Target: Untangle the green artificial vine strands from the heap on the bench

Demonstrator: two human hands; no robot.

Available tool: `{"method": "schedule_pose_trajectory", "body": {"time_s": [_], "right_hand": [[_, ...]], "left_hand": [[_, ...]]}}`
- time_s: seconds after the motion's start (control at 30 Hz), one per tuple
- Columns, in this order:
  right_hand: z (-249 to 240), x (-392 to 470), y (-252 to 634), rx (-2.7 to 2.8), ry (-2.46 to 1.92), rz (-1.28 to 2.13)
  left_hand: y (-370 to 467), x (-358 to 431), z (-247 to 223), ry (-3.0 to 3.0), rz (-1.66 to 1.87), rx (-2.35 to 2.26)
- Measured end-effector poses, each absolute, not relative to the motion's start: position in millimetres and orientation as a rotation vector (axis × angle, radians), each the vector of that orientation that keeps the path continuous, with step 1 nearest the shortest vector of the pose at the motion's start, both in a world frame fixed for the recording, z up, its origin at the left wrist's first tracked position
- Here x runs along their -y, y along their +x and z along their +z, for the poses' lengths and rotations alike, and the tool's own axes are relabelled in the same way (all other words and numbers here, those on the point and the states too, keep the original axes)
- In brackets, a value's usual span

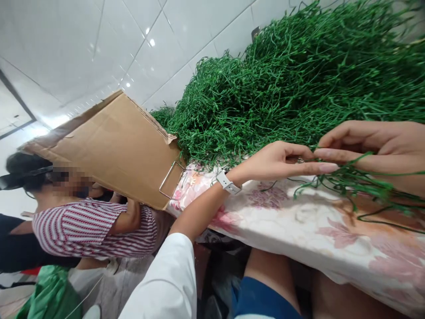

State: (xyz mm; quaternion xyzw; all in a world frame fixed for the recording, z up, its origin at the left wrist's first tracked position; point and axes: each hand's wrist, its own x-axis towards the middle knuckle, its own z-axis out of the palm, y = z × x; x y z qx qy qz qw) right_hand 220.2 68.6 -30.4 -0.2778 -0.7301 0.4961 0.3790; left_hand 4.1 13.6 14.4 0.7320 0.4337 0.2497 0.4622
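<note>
My left hand (279, 160), with a white watch on its wrist, reaches to the right over the table's front part. Its thumb and fingers are pinched together at a few thin green stems (345, 179), which look like artificial plant stems. My right hand (375, 148) meets it at the fingertips, and its fingers are closed on the same stems. Loose ends hang below the right hand and trail to the right edge. Just behind both hands rises a large heap of similar green stems (282, 97). The exact grip points are partly hidden by the fingers.
A flowered cloth (299, 221) covers the table. A cardboard sheet (109, 146) stands at its left end, beside a bent metal wire frame (171, 179). Past it sits a person in a striped shirt (89, 226). A green bag (49, 292) lies lower left. White tiles (186, 31) line the wall.
</note>
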Motion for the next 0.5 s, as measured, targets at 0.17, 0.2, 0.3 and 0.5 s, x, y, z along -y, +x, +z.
{"method": "schedule_pose_trajectory", "body": {"time_s": [0.17,0.2,0.3,0.5], "right_hand": [[-11.5,-59.4,215.3,1.898,-0.766,1.22],[-10.9,-60.1,214.3,1.886,-0.747,1.263],[-9.0,-63.2,211.2,1.739,-0.694,1.47],[-3.8,-58.0,223.1,1.611,-0.735,1.634]], "left_hand": [[10.2,-14.6,7.5,1.847,0.713,-1.044],[11.3,-13.8,8.0,1.873,0.731,-1.076],[13.3,-9.9,12.9,1.929,0.786,-1.141],[14.2,-10.2,13.9,1.986,0.836,-1.076]]}}
